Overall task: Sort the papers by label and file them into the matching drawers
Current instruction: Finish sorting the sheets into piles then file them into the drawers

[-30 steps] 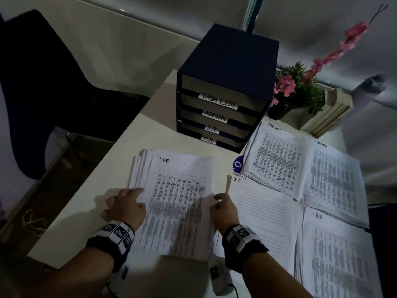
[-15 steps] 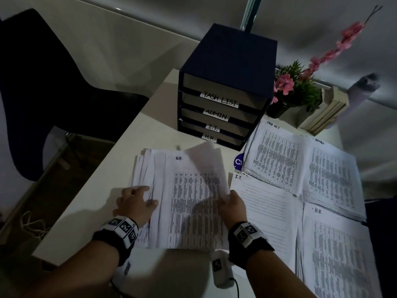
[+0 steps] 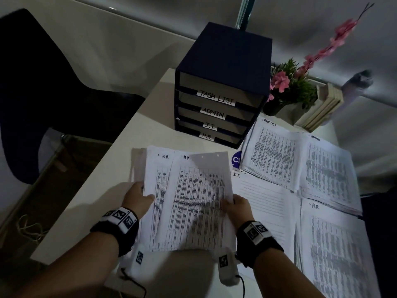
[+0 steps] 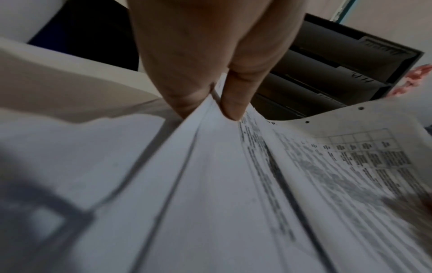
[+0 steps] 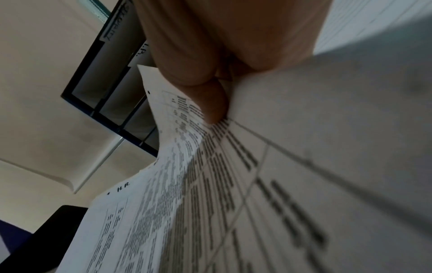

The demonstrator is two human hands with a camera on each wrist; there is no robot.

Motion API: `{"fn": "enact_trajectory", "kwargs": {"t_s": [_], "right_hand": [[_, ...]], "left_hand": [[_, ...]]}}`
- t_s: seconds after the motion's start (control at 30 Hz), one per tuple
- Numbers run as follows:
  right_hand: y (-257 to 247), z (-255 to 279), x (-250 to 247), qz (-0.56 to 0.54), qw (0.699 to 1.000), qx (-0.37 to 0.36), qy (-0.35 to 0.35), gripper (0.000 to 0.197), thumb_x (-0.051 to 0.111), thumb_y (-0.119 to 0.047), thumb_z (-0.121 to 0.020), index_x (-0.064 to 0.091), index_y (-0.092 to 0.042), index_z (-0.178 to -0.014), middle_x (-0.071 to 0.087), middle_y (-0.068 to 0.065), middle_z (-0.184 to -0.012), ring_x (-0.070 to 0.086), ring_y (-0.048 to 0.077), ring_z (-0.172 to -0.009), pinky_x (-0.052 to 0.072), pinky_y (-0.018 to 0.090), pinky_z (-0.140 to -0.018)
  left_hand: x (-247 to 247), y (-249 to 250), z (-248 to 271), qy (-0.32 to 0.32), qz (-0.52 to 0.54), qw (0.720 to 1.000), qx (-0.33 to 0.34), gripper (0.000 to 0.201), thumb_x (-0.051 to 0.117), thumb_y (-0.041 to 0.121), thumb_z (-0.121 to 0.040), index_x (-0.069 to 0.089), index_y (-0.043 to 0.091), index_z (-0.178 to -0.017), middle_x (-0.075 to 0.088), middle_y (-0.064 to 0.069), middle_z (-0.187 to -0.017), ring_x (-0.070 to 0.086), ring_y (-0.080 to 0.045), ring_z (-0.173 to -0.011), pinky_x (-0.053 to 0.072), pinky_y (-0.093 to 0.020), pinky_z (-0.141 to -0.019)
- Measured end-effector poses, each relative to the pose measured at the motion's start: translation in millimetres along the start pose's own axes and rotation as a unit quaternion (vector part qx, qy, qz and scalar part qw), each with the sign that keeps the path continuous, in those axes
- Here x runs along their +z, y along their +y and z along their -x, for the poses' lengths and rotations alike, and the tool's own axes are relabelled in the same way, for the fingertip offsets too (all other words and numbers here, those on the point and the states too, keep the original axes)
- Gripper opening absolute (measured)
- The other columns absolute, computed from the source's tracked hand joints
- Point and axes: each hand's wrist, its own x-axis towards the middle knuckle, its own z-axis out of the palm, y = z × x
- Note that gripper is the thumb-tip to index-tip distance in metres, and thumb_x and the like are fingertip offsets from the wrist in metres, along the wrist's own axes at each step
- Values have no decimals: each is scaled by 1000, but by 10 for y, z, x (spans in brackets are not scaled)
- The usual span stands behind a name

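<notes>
A stack of printed sheets (image 3: 189, 201) marked H.R. lies near the table's front. My left hand (image 3: 137, 196) pinches the left edge of the upper H.R. sheets (image 4: 210, 147) between thumb and fingers. My right hand (image 3: 234, 204) pinches the right edge of the top sheet (image 5: 187, 138), which is lifted and curls over. A dark blue drawer unit (image 3: 221, 87) stands behind, its drawers labelled TASK LIST, ADMIN, I.T. and H.R. To the right lie sorted piles: TASK LIST (image 3: 272, 151), ADMIN (image 3: 328, 168), I.T. (image 3: 266, 201) and H.R. (image 3: 335, 250).
A potted plant with pink flowers (image 3: 287, 87) and a pile of books (image 3: 322, 108) stand at the back right. A dark chair (image 3: 43, 82) is left of the table (image 3: 103, 190). A round blue item (image 3: 236, 160) peeks out between the piles.
Both hands went from resting on the H.R. stack to pinching its edges. The top sheets have been raised and fanned, showing a second H.R. page beneath.
</notes>
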Motion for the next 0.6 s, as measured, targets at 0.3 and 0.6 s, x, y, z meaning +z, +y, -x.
{"fn": "enact_trajectory", "kwargs": {"t_s": [0.3, 0.6], "right_hand": [[19, -4, 33, -77, 995, 43, -46, 15, 73, -21, -78, 67, -8, -80, 73, 15, -83, 70, 34, -81, 59, 52, -78], [115, -139, -43, -14, 997, 27, 64, 10, 64, -19, -83, 70, -11, -87, 73, 13, -83, 68, 33, -79, 58, 49, -77]], "left_hand": [[18, -90, -40, 28, 19, 999, 8, 63, 81, 29, -72, 53, 7, -124, 61, -8, -117, 58, -28, -111, 46, -37, -98], [-40, -130, -162, 54, -53, 997, 14, 26, 62, 15, -87, 65, 4, -110, 68, -15, -108, 58, -23, -85, 45, -27, -80]]}}
